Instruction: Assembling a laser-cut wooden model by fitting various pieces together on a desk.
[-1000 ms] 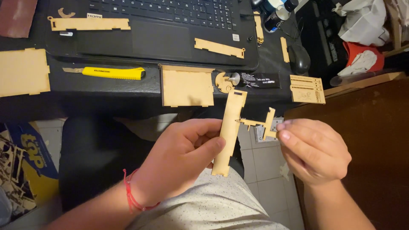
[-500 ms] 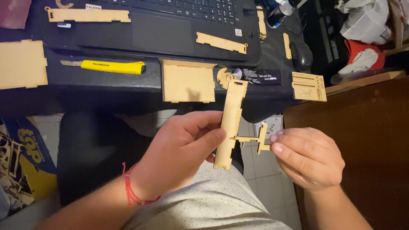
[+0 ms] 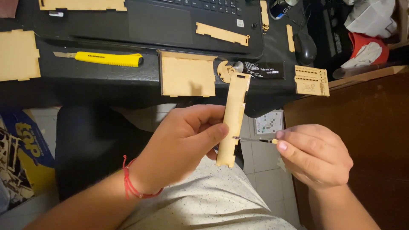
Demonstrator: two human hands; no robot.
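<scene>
A home desk used as a hobby bench: a laptop [image 3: 170,21], a yellow utility knife [image 3: 106,58], laser-cut wooden panels [image 3: 187,76] and a tiled floor [image 3: 268,170] below.

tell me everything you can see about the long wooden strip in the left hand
The strip is a long, flat, pale piece of thin laser-cut wood with darker edges and a small rectangular slot near its top. It stands nearly upright, tilted slightly, above the lap and below the desk edge. The left hand pinches it, thumb on its face. A thin piece, held by the right hand, meets its right edge.
</scene>
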